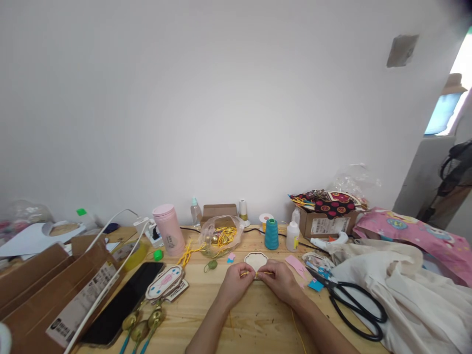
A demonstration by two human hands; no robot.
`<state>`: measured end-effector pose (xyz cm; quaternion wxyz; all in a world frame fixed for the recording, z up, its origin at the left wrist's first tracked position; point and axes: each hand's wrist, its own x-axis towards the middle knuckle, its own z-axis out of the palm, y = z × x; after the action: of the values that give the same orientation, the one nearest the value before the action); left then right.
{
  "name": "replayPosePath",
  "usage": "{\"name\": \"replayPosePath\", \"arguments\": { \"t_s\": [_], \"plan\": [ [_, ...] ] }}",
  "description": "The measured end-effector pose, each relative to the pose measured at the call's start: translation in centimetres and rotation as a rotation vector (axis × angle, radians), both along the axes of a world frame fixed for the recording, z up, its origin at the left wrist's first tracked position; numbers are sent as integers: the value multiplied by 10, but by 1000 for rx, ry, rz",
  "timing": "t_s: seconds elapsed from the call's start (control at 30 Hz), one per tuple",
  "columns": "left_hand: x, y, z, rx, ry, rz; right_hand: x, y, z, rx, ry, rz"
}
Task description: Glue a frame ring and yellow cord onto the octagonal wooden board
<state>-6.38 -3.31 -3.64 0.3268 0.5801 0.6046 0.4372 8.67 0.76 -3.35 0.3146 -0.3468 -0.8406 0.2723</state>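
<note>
My left hand (237,281) and my right hand (277,281) meet near the middle of the wooden table, their fingertips close together. Each pinches a thin yellow cord (294,324), one end of which trails down past my right forearm. Just beyond my fingers lies a pale wooden plaque (255,258) with a scalloped edge; my fingertips cover its near side. Whether the cord passes through the plaque I cannot tell. A green tassel-like bead (211,265) and scraps of pink paper (295,264) lie to either side.
Black scissors (350,300) and white cloth (416,295) lie right. Behind stand a teal thread spool (272,235), a glue bottle (292,237) and a plastic bag (221,236) of yellow cord. Leftward are a pink tumbler (169,231), phone (121,302), decorated plaques (164,282), gold bells (142,328) and a cardboard box (73,295).
</note>
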Motion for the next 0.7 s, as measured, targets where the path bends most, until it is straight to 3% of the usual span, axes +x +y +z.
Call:
{"name": "replayPosePath", "arguments": {
  "t_s": [0.7],
  "plan": [
    [2, -2, 3, 13, 60, -82, 0, 0, 2, 37, 62, -51]
  ]
}}
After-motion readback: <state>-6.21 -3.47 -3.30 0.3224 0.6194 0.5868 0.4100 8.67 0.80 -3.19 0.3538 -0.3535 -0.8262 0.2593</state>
